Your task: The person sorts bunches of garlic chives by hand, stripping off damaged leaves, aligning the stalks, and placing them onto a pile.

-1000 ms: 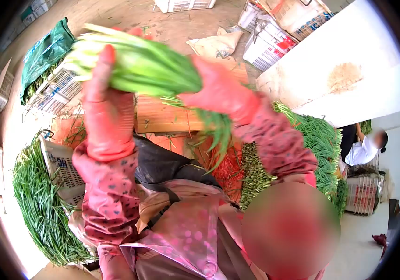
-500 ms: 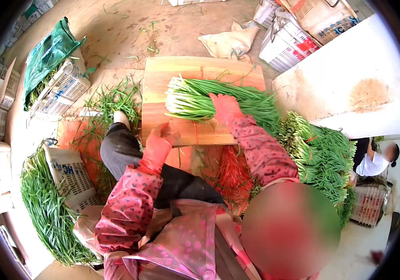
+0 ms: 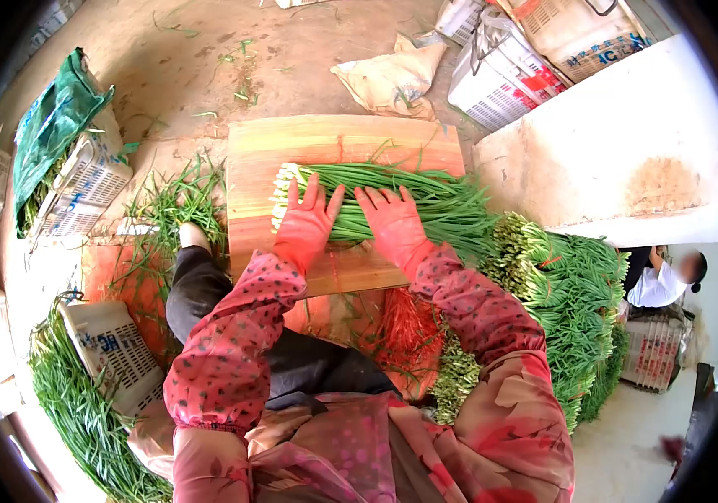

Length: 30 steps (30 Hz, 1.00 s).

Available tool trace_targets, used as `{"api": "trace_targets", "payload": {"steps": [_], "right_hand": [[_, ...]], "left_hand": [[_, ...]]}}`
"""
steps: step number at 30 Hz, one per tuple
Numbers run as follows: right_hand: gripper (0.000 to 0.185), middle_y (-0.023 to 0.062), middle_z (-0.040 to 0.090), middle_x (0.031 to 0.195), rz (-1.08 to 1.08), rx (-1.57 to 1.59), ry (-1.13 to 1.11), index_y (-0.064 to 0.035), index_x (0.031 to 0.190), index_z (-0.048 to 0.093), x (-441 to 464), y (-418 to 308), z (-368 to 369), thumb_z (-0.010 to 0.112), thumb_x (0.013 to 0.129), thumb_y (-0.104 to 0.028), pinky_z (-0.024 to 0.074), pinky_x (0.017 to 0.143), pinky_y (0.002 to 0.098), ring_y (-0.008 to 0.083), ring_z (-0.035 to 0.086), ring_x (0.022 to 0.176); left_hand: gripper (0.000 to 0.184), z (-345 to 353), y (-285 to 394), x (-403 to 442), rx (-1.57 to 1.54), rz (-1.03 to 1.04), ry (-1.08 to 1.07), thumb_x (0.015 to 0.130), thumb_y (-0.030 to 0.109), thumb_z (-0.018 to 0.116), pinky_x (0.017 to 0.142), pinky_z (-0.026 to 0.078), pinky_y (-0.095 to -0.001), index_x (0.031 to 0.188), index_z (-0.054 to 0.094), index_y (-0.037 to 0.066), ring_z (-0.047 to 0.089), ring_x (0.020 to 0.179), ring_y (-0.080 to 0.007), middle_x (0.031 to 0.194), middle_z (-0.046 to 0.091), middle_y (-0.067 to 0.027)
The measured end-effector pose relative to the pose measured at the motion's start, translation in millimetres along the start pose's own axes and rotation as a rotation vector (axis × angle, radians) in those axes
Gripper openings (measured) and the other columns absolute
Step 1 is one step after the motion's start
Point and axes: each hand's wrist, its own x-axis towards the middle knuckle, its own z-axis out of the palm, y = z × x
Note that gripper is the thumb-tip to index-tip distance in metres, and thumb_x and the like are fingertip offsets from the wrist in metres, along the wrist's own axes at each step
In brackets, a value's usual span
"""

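A loose sheaf of long green chives (image 3: 426,194) lies across the wooden board (image 3: 275,138), pale cut ends to the left and green tips to the right. My left hand (image 3: 307,225), in an orange-red rubber glove, rests on the sheaf near the pale ends with fingers spread. Beside it, my right hand (image 3: 394,222), gloved alike, lies flat on the middle of the stalks, fingers apart. A thin red string (image 3: 335,272) runs over the board and passes beneath the sheaf.
Tied green bundles (image 3: 572,310) are piled at the right, beside a white slab (image 3: 577,134). Red strings (image 3: 409,331) hang below the board. Crates with greens (image 3: 116,344) stand at the left. Trimmings (image 3: 170,201) litter the floor. Another person (image 3: 660,281) sits far right.
My left hand has moved from the board's front edge up onto the pale end of the chives. My right hand stays on the stalks, fingers now more spread. The view has shifted slightly.
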Motion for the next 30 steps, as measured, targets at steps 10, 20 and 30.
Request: {"api": "trace_targets", "payload": {"steps": [10, 20, 30], "right_hand": [[0.106, 0.0104, 0.036, 0.146, 0.060, 0.351, -0.206, -0.0140, 0.144, 0.029, 31.8, 4.2, 9.4, 0.081, 0.058, -0.047, 0.0280, 0.109, 0.0507, 0.0313, 0.036, 0.132], [0.105, 0.0162, 0.041, 0.141, -0.080, 0.463, -0.102, -0.0068, 0.143, 0.031, 10.7, 23.1, 3.5, 0.085, 0.057, -0.035, 0.0340, 0.106, 0.0433, 0.0331, 0.040, 0.129], [0.074, 0.0198, 0.043, 0.139, -0.158, 0.696, -0.034, -0.0028, 0.141, 0.036, 71.0, -48.5, -22.6, 0.071, 0.078, -0.022, 0.0310, 0.108, 0.0394, 0.0334, 0.041, 0.129]], "left_hand": [[0.101, -13.7, 3.9, 15.6, -0.264, -0.197, -0.328, 0.065, 0.033, 0.076, 0.100, 0.033, -0.0555, 0.146, 0.022, 0.007, 0.045, 0.122, -0.0380, 0.122, 0.054, -0.0180], [0.055, -79.0, 43.9, -120.4, -0.659, -0.252, -0.047, 0.085, 0.022, 0.053, 0.086, 0.044, -0.0481, 0.135, 0.039, 0.004, 0.056, 0.100, -0.0345, 0.105, 0.058, -0.0185], [0.032, -171.7, 36.0, -387.7, -0.756, -1.184, 0.583, 0.085, 0.011, 0.064, 0.072, 0.052, -0.0374, 0.116, 0.060, 0.004, 0.065, 0.085, -0.0295, 0.096, 0.066, -0.0141]]}}
